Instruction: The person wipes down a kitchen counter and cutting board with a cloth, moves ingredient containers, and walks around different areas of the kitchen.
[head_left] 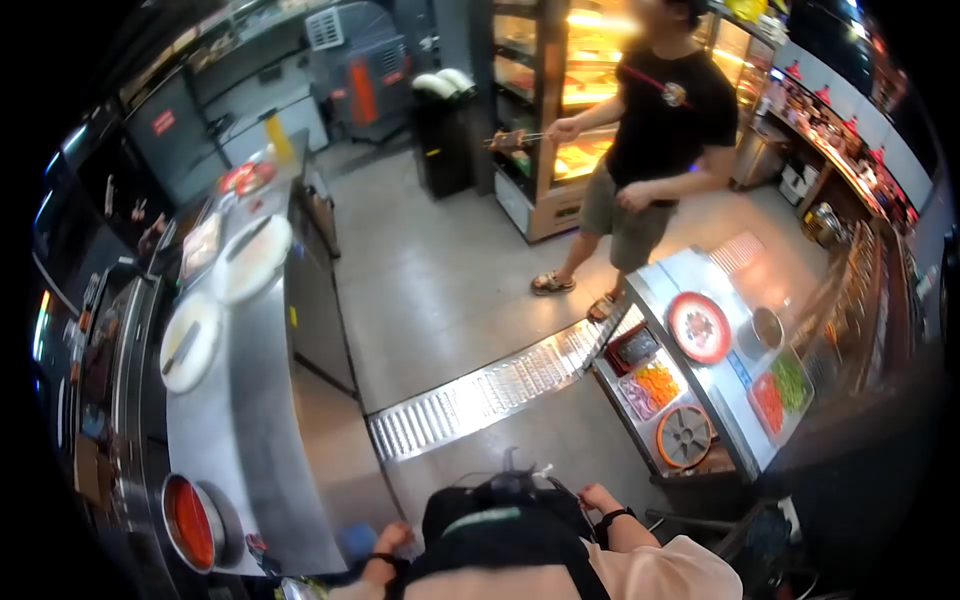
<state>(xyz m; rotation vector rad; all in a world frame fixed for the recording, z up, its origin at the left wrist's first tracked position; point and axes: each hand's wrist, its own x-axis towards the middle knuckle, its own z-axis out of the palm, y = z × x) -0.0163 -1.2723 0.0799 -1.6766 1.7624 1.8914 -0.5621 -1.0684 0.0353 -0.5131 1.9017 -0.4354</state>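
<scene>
Steel counter stands just beside the left hand, whose fingers look partly curled; whether it grips anything, I cannot tell. A blurred blue item lies between that hand and the counter. Farther from the counter, the right hand is bent inward near the dark apron, its hold unclear. On the counter's near end sits a bowl of red sauce; farther along are two white boards. Across the floor from the counter, a worktable bears a red-rimmed plate. Beyond it stands another person.
</scene>
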